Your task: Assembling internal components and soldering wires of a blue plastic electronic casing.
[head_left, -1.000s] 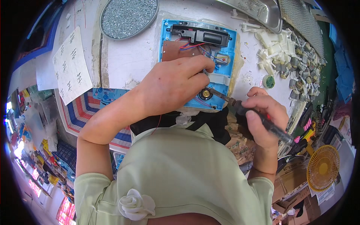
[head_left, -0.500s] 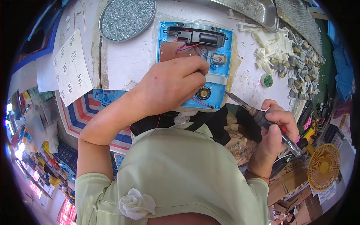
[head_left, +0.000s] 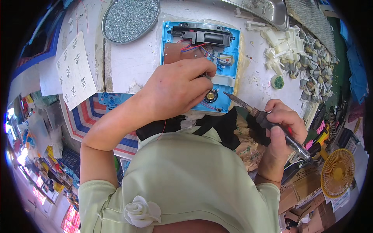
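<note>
A blue plastic housing [head_left: 230, 90] lies open on the table before me. Inside it sit a brown circuit board [head_left: 176, 53], a black part along the far edge, a small motor [head_left: 225, 59], a round speaker [head_left: 211, 96] and red and blue wires. My left hand [head_left: 182, 87] reaches over the housing, fingers closed and pinched low above its middle; what they hold, if anything, is hidden. In my right hand [head_left: 285, 124] is a soldering iron [head_left: 259, 115], its tip pointing at the housing's near right part, beside the speaker.
A round tray of screws [head_left: 130, 21] stands at the back left, near a paper sheet [head_left: 75, 72]. White plastic parts [head_left: 281, 46], small motors [head_left: 316, 72] and a green-topped round piece [head_left: 277, 82] lie to the right. A metal tray [head_left: 268, 11] is behind; a yellow fan [head_left: 337, 173] stands lower right.
My right hand has moved the soldering iron slightly left, so its tip now overlaps the housing's right side. The left hand stays nearly in place.
</note>
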Action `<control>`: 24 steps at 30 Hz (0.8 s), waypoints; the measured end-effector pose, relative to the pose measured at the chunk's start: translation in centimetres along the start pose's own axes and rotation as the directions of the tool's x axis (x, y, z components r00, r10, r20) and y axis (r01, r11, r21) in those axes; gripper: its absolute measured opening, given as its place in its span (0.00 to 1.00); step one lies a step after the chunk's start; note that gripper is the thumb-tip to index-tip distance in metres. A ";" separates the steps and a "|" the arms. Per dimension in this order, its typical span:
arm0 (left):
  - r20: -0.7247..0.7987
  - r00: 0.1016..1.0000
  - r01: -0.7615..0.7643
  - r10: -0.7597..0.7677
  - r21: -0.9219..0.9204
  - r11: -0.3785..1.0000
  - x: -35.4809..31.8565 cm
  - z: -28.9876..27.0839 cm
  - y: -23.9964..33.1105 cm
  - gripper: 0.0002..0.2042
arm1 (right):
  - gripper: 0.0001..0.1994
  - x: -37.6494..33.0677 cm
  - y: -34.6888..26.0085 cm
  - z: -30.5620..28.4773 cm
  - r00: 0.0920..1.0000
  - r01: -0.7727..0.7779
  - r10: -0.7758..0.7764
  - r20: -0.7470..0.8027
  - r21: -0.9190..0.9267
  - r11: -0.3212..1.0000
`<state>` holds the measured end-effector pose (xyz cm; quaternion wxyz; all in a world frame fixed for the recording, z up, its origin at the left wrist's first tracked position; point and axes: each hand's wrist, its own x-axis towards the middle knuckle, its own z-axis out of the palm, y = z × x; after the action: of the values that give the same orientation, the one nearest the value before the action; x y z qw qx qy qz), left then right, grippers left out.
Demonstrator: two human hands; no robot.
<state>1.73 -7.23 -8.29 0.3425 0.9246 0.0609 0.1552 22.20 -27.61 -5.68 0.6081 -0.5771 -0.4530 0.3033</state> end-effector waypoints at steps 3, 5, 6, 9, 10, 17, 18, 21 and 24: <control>0.003 1.000 0.004 -0.004 0.000 1.000 0.0 -0.1 0.0 0.12 | 0.09 0.2 0.2 0.0 1.000 0.023 -0.023 0.012 -0.003 1.000; 0.008 1.000 0.006 -0.006 0.005 1.000 0.1 -0.3 0.1 0.12 | 0.09 0.2 0.2 0.0 0.999 0.029 -0.029 0.026 -0.007 1.000; 0.015 1.000 0.003 -0.004 0.010 1.000 0.2 -0.3 0.1 0.12 | 0.09 0.2 0.2 0.0 0.999 0.031 -0.031 0.033 -0.011 0.999; 0.050 0.999 0.015 -0.016 0.030 0.999 0.4 -0.5 0.2 0.11 | 0.09 0.5 0.3 0.2 0.997 0.035 -0.033 0.068 -0.031 0.999; 0.064 0.998 0.021 -0.024 0.037 0.999 0.5 -0.6 0.3 0.10 | 0.09 0.5 0.3 0.3 0.996 0.041 -0.038 0.081 -0.036 0.998; 0.124 0.992 0.019 -0.028 0.077 0.997 1.1 -1.0 0.5 0.09 | 0.10 1.5 0.6 1.2 0.980 0.111 -0.091 0.177 -0.105 0.988; 0.121 0.992 0.024 -0.032 0.067 0.997 1.2 -1.0 0.5 0.09 | 0.10 1.6 0.7 1.2 0.975 0.125 -0.101 0.196 -0.114 0.986; 0.126 0.991 0.028 -0.035 0.059 0.998 1.3 -1.0 0.4 0.09 | 0.10 1.9 0.7 1.4 0.971 0.129 -0.100 0.219 -0.124 0.984; 0.146 0.989 0.022 -0.033 0.074 0.997 1.4 -1.1 0.4 0.09 | 0.10 2.0 0.9 1.4 0.967 0.155 -0.122 0.225 -0.136 0.978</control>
<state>2.70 -6.49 -6.88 0.3147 0.9443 0.0538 0.0793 21.87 -25.05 -6.23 0.5292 -0.5524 -0.5775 0.2851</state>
